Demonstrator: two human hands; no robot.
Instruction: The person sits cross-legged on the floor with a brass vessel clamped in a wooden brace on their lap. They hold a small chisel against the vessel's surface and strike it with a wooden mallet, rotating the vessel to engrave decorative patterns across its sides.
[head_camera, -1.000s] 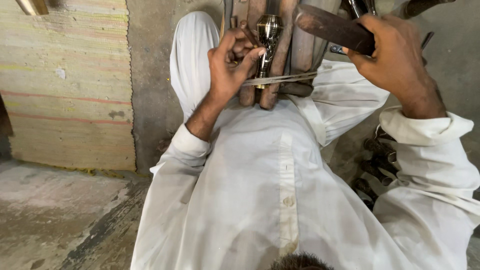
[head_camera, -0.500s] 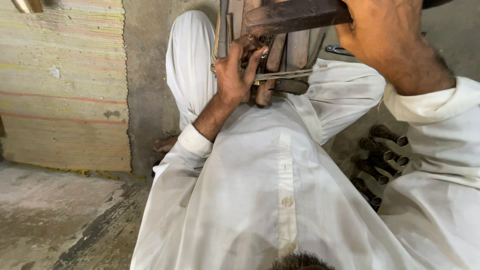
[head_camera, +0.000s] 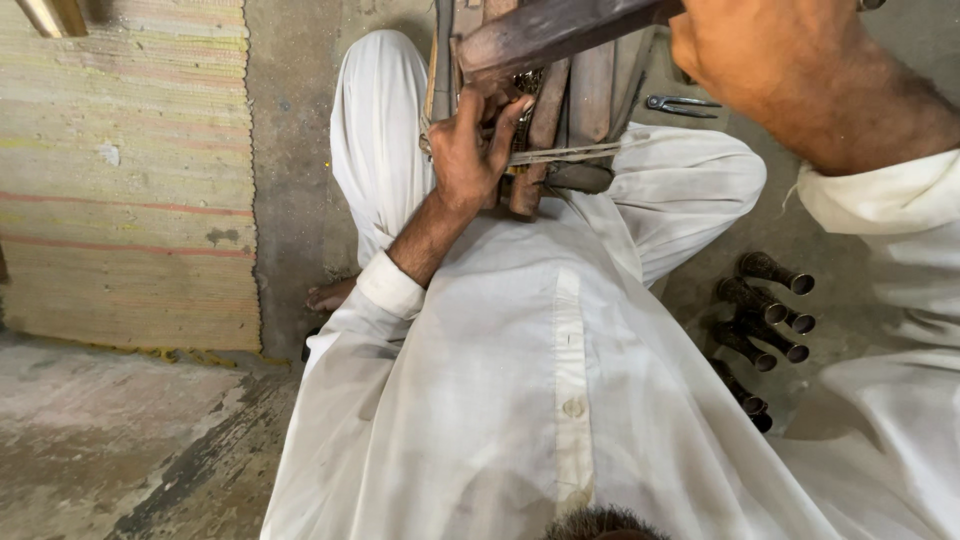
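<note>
Small shiny metal fitting (head_camera: 522, 85) clamped between upright wooden bars (head_camera: 570, 105), just past the lap, at the top middle of the view. Mostly hidden by fingers and wood; long axis seemingly upright along the bars, though too covered to say which way it points.

Left hand (head_camera: 470, 150) right at it, fingers curled round the fitting and the nearest bar, grasping them firmly, wrist running back down toward the body. Clearly the nearer hand, touching the work.

Right hand (head_camera: 760, 60) higher and off to the right, clenched round the end of a long dark flat tool (head_camera: 560, 35). Tool's long axis lying nearly level, slanting slightly down to the left, its far end passing just above the fitting and the left fingers. So: fitting below and left of the right hand, directly under the tool's far end.

A thin flat metal strip (head_camera: 565, 153) lying crosswise over the bars just below the left hand.

Further out: grey pliers (head_camera: 682, 103) on the floor beyond the right knee; a cluster of dark metal tubes (head_camera: 765, 310) lying on the floor at the right side; a striped woven mat (head_camera: 120, 180) to the left on the concrete floor (head_camera: 100, 450).
</note>
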